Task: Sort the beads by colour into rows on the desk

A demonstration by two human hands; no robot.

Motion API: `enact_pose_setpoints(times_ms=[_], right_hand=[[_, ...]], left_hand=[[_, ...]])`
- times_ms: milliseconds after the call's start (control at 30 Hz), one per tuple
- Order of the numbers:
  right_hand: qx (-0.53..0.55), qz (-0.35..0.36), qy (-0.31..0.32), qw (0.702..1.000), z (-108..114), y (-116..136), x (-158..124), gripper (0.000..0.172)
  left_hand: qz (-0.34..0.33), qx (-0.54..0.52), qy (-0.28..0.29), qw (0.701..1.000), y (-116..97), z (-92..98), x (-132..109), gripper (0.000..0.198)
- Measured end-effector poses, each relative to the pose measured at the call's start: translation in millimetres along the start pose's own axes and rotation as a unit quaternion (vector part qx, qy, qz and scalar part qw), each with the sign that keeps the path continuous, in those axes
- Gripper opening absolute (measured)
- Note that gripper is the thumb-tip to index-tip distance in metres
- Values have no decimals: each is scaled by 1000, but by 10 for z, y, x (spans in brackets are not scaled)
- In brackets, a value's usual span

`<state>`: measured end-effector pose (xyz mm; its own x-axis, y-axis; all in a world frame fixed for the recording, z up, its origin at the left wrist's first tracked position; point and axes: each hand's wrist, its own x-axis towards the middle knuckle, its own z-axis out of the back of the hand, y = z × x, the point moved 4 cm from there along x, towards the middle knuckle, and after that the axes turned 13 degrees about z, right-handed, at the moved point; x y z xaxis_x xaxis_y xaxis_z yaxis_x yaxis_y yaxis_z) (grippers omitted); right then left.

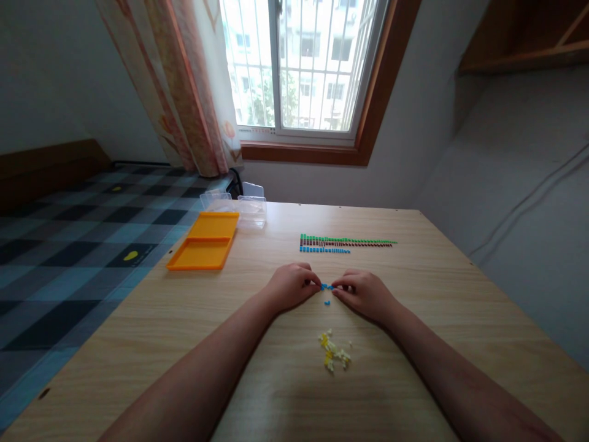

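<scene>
My left hand [291, 286] and my right hand [364, 293] rest low over the table, their fingertips almost meeting. Between them lies a tiny cluster of small blue plastic pieces [326, 286]. Thumb and forefinger of each hand are pinched at the cluster's edge, left and right, each on a small blue piece partly hidden by the fingertips. A separate blue piece [327, 302] lies just below the hands. Closer to me is a loose pile of small yellow and cream pieces [329, 356], untouched.
Beyond my hands run rows of small pieces: green [343, 239], brown [340, 244] and blue [322, 250]. An orange two-part tray [202, 253] sits at left on the wooden table [271, 380]. Clear plastic containers [252, 213] stand behind it. A bed [92, 245] adjoins the left side.
</scene>
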<state>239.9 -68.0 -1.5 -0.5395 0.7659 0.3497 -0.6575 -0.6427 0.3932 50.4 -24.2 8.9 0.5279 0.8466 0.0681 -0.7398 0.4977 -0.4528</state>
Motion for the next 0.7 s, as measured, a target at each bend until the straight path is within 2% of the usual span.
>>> enact_pose_setpoints(times_ms=[400,600,700], right_hand=[[16,48,-23,998,41,-10,-75,19],[-17,44,-10,999,67,49,-66,18],[-37,22,-4,999,112,-2,-71,15]], left_hand=[[20,-27,-26,999,35,5,15,12],[9,-38,-33,999,50,7,17,12],[9,-42,-34,998,63,9,22,12]])
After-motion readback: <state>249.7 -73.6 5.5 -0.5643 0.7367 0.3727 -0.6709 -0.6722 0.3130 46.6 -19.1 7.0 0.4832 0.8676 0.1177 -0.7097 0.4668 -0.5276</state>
